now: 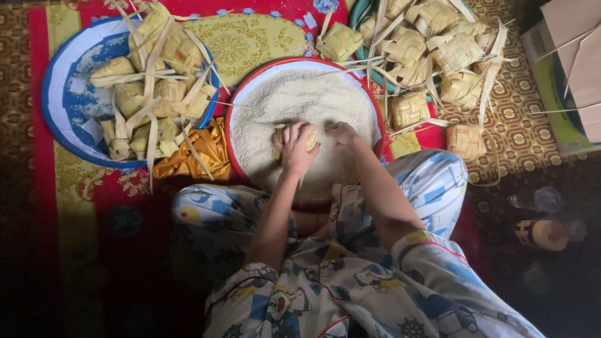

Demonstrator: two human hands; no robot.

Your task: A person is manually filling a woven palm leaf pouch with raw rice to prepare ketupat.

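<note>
Pouch of pale woven palm leaf (305, 139), light, springy, crushable; cupped over near edge of red-rimmed round tray of white rice (300, 94). Left hand (294, 150) fingers curled around pouch; right hand (343, 133) fingertips pinching beside it. Best gripped by corners.

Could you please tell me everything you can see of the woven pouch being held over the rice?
The woven pouch is small, plaited from pale yellow leaf strips. It sits low over the white rice in the red-rimmed basin. The left hand wraps around it and hides most of it; the right hand rests in the rice just beside it. Its opening cannot be seen.
</note>
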